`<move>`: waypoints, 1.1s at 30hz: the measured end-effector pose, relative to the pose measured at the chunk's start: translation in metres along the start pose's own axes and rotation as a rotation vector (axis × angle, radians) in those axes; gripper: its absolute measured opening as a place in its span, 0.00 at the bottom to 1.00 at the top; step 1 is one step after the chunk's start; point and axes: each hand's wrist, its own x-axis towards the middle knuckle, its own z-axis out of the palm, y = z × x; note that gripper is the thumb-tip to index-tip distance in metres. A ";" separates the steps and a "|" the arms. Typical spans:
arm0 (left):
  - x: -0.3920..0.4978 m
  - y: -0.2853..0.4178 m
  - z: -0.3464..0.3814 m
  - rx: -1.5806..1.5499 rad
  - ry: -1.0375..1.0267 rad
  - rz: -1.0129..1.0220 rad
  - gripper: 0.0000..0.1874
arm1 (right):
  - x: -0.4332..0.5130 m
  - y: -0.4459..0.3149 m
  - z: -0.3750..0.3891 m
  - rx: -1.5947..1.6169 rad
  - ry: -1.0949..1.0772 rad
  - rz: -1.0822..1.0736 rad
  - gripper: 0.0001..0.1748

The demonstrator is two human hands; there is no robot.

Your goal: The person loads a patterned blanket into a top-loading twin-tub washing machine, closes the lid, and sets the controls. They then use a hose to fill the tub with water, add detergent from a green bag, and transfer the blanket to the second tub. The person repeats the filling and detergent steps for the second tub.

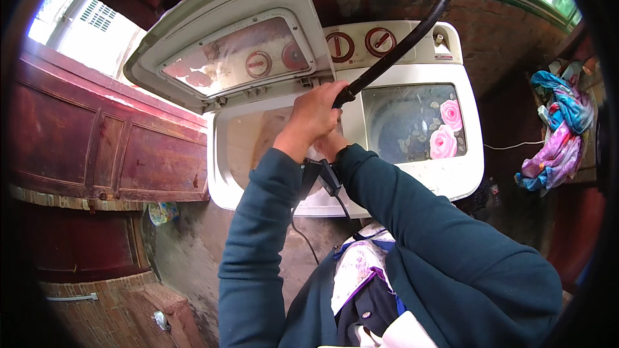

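Note:
A white twin-tub washing machine (471, 121) stands before me, its left lid (213, 24) raised over the wash tub (242, 135). My left hand (314, 113) is closed around the lower end of a black hose (391, 50), above the tub's right side. From there the hose rises to the upper right. Just below, my right hand (331, 144) is mostly hidden behind the left hand and wrist; what its fingers do cannot be seen. Pink roses decorate the closed right lid (401, 121). Two dials (380, 42) sit on the rear panel.
Dark red wooden panels (154, 162) stand at the left. Colourful cloth (563, 125) lies at the right, near a white cord (515, 145). Below the panels is a patterned container (163, 213). A brick wall (493, 29) rises behind the machine.

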 end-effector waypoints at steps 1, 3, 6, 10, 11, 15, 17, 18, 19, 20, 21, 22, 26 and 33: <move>0.000 0.001 -0.001 0.004 -0.006 -0.007 0.29 | 0.002 0.001 -0.001 -0.008 0.002 -0.007 0.14; 0.001 0.004 -0.002 0.014 -0.018 -0.026 0.27 | 0.005 0.003 -0.005 -0.030 0.011 -0.011 0.14; 0.001 0.006 -0.003 0.001 -0.024 -0.042 0.29 | 0.008 0.005 -0.011 -0.073 0.028 -0.012 0.14; 0.002 0.006 -0.003 -0.013 -0.023 -0.062 0.28 | 0.011 0.010 -0.017 -0.150 0.047 -0.016 0.15; 0.002 0.006 -0.002 -0.011 -0.022 -0.061 0.28 | 0.012 0.012 -0.019 -0.170 0.051 -0.023 0.15; 0.002 0.004 -0.001 0.000 -0.010 -0.031 0.27 | 0.021 0.018 -0.023 -0.285 0.068 -0.067 0.16; 0.002 0.004 -0.001 0.008 -0.001 -0.024 0.27 | 0.027 0.022 -0.026 -0.384 0.078 -0.120 0.16; 0.002 0.003 -0.001 0.011 0.004 -0.021 0.27 | 0.030 0.024 -0.028 -0.462 0.081 -0.163 0.16; 0.003 0.002 -0.002 0.016 -0.007 -0.028 0.27 | 0.034 0.026 -0.029 -0.560 0.086 -0.221 0.17; 0.004 0.001 -0.003 0.020 -0.017 -0.035 0.28 | 0.038 0.029 -0.031 -0.662 0.091 -0.282 0.17; 0.005 0.000 -0.004 0.023 -0.028 -0.042 0.28 | 0.043 0.031 -0.033 -0.783 0.097 -0.362 0.17; 0.005 0.000 -0.004 0.023 -0.030 -0.049 0.28 | 0.047 0.034 -0.034 -0.877 0.104 -0.425 0.17; 0.009 -0.003 -0.004 0.027 -0.038 -0.058 0.28 | 0.070 0.047 -0.041 -1.179 0.101 -0.642 0.18; 0.011 -0.002 -0.003 0.010 -0.060 -0.081 0.28 | 0.091 0.065 -0.047 -1.381 0.106 -0.774 0.20</move>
